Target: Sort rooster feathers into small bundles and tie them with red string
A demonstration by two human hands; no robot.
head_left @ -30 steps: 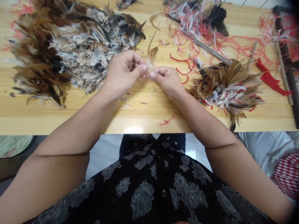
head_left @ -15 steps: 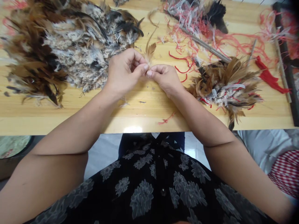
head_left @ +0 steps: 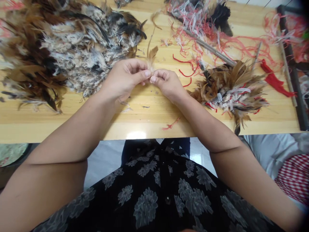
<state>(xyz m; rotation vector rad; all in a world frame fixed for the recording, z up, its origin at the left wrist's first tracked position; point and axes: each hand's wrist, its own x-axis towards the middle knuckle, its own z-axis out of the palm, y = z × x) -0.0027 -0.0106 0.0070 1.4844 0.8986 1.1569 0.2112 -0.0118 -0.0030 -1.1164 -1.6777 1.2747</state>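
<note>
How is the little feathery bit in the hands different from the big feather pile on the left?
Size: the feathery bit is small and wispy; the feather pile is huge beside it.
Place: the left hand and right hand pinch the feathery bit near its base; the feather pile lies spread on the table.
Color: the feathery bit looks tan-brown; the feather pile mixes brown, black and whitish-gray.
Both have brown feathers.

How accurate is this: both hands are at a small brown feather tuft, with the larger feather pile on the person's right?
Not quite: the larger feather pile is on the person's left, as the head view shows. The left hand and right hand are at the feather tuft.
</note>
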